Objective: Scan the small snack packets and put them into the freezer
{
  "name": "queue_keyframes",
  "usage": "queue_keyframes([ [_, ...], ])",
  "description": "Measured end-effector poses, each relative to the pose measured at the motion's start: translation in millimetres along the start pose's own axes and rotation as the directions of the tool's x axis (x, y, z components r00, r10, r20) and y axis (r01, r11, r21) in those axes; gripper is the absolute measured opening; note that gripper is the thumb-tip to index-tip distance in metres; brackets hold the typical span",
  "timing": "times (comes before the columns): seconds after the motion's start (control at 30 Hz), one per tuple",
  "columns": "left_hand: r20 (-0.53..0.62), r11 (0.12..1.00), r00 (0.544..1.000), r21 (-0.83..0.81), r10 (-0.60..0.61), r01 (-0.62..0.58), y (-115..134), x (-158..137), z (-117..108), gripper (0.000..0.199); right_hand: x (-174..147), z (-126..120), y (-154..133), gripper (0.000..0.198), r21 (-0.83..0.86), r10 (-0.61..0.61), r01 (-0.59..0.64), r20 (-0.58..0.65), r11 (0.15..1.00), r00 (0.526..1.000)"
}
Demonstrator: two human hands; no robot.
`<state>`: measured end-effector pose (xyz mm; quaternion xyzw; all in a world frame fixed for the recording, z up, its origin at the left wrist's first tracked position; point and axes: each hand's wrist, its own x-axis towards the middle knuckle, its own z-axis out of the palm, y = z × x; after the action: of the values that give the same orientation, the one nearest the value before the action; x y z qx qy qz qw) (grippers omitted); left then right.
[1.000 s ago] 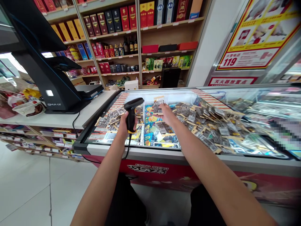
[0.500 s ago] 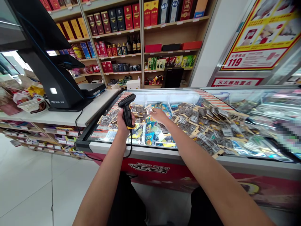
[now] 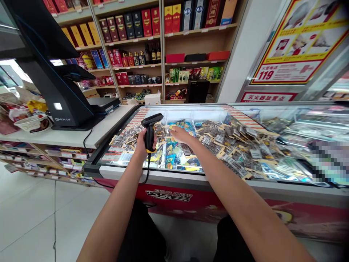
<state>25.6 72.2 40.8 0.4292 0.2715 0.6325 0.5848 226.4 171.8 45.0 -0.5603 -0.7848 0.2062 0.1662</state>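
My left hand (image 3: 144, 145) is wrapped round the grip of a black and yellow barcode scanner (image 3: 150, 134), its head tilted up to the right and its cable hanging down. Just right of it, my right hand (image 3: 180, 134) is closed, fingertips pinching a small clear packet (image 3: 168, 131) with a pale label. Both hands are above the glass top of a chest freezer (image 3: 125, 171). Many similar small packets (image 3: 220, 136) with dark contents and tan card lie heaped on the glass to the right, and a smaller pile (image 3: 128, 136) lies left of the scanner.
A white counter (image 3: 89, 134) on the left carries a black checkout terminal (image 3: 68, 105) and a white bowl (image 3: 34, 123). Shelves (image 3: 136, 65) of boxes and bottles stand behind the freezer. A black chair-like object (image 3: 197, 91) is behind its far edge. A pixelated patch (image 3: 327, 160) covers something at right.
My right hand has moved slightly left with the packet, closer to the scanner. The scanner's head has turned a little to the right, and the view has shifted slightly.
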Motion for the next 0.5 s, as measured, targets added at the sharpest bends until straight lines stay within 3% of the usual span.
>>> queue_keyframes([
  [0.1, 0.013, 0.999, 1.0, 0.036, -0.025, 0.025, -1, -2, 3, 0.053, -5, -31, 14, 0.061, -0.048, 0.03, -0.034, -0.077, 0.998, 0.997],
  [0.2, 0.014, 0.996, 0.999, 0.078, -0.037, 0.036, -2, -1, 3, 0.053, -4, -71, 42, 0.06, -0.134, 0.132, -0.157, -0.182, 0.978, 0.974],
  [0.27, 0.029, 0.992, 0.998, 0.114, -0.048, 0.045, -5, 1, 2, 0.052, 0, -95, 67, 0.063, -0.205, 0.236, -0.298, -0.281, 0.932, 0.93],
  [0.33, 0.056, 0.987, 0.997, 0.15, -0.057, 0.048, -8, 2, 1, 0.052, 4, -112, 93, 0.063, -0.328, 0.365, -0.477, -0.348, 0.816, 0.863],
  [0.4, 0.085, 0.984, 0.994, 0.171, -0.07, 0.055, -11, 3, 1, 0.053, 11, -122, 115, 0.065, -0.377, 0.476, -0.573, -0.323, 0.728, 0.818],
  [0.5, 0.111, 0.981, 0.99, 0.182, -0.084, 0.063, -13, 2, 2, 0.056, 23, -124, 136, 0.075, -0.38, 0.56, -0.627, -0.281, 0.681, 0.779],
])
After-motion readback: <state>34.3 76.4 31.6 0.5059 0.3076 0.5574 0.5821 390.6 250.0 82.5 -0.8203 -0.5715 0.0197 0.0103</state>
